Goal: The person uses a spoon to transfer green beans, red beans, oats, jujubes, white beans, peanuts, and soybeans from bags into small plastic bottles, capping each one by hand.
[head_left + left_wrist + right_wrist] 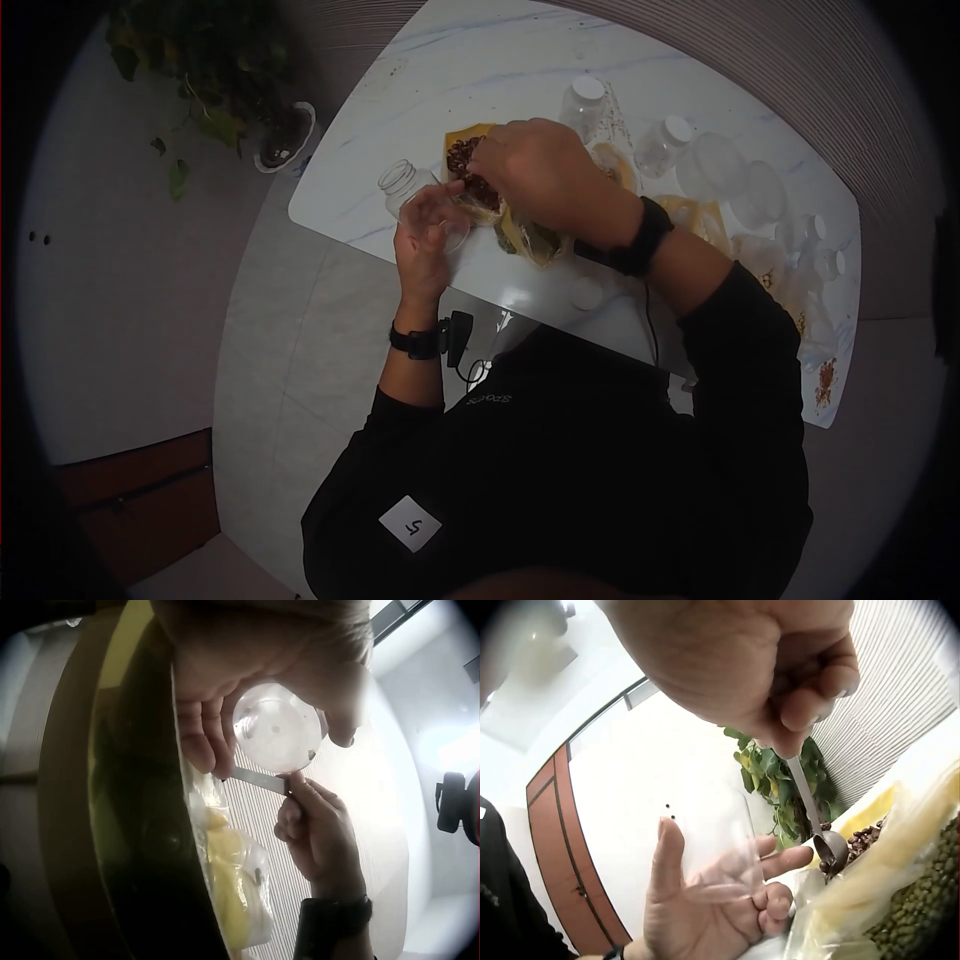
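My left hand (425, 230) grips a clear plastic jar (397, 178), tilted, with its open neck toward the far left. The right wrist view shows the thumb and fingers either side of the jar's base (724, 891). My right hand (540, 170) pinches the thin handle of a metal scoop (831, 851). Its bowl is down at the dark red-brown beans (463, 155) in an opened yellow and clear bag. Close beside them lies a bag of green beans (919, 900). In the left wrist view the right hand and scoop handle (259, 778) show beyond the jar.
White-lidded clear jars (583, 100) stand at the back and right of the marbled table (360, 130). Several more bags (690, 215) lie to the right, with spilled reddish bits (825, 380) near the right corner. A round lid (587, 292) lies near the front edge. A potted plant (285, 140) stands left.
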`<state>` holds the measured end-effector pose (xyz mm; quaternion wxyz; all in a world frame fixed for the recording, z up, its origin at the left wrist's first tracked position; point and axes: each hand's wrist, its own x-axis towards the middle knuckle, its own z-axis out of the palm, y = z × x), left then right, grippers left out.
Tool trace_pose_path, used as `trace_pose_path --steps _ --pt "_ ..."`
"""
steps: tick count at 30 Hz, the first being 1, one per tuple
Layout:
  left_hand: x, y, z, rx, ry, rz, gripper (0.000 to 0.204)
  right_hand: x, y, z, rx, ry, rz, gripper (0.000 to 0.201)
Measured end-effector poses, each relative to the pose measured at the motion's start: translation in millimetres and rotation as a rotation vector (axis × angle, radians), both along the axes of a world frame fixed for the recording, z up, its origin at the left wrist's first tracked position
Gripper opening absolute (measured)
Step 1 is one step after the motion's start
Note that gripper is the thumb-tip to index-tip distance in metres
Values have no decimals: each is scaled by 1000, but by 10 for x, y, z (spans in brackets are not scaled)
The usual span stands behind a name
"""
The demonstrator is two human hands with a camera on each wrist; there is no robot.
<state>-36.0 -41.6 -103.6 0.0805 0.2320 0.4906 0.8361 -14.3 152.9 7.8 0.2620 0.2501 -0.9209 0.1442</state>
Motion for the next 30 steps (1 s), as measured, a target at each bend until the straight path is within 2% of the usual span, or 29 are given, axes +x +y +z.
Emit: trace_pose_path --steps 2,4,7,10,14,16,17,20,22,23,25,27,28,30 --pt "-17 6 -18 -31 45 26 76 -26 -4 59 -43 -45 -13 18" --pt "-12 11 -12 -61 92 48 74 -44 -2 98 -168 -148 -197 20" --pt "6 22 19 -93 75 63 73 -104 71 55 -270 -172 -258 24" --pt "-2 22 3 -98 71 56 71 -62 101 -14 -334 -160 -211 22" --pt "3 6 -33 -85 47 38 68 43 104 -88 -303 -146 -139 16" --pt "1 0 -46 -56 35 9 67 112 100 -60 -225 11 -56 13" --pt "6 -3 -51 -57 44 20 66 167 108 -26 -226 11 -57 13" --pt "103 -8 6 -91 27 52 67 414 213 179 -273 141 -121 13" --pt "201 -13 64 -122 -3 68 69 625 319 278 -552 -4 -334 11" --pt "243 -18 83 -100 -11 4 73 703 377 277 -549 -6 -341 11" --pt "307 5 140 -79 -24 -67 76 818 464 264 -644 -153 -516 10" --pt "346 48 210 -125 -27 -249 82 819 495 130 -640 -154 -508 11" --pt "354 83 228 -126 -28 -255 82 823 507 49 -635 -154 -494 12" --pt "358 166 254 -274 109 -285 83 806 493 -48 -626 -182 -490 13"
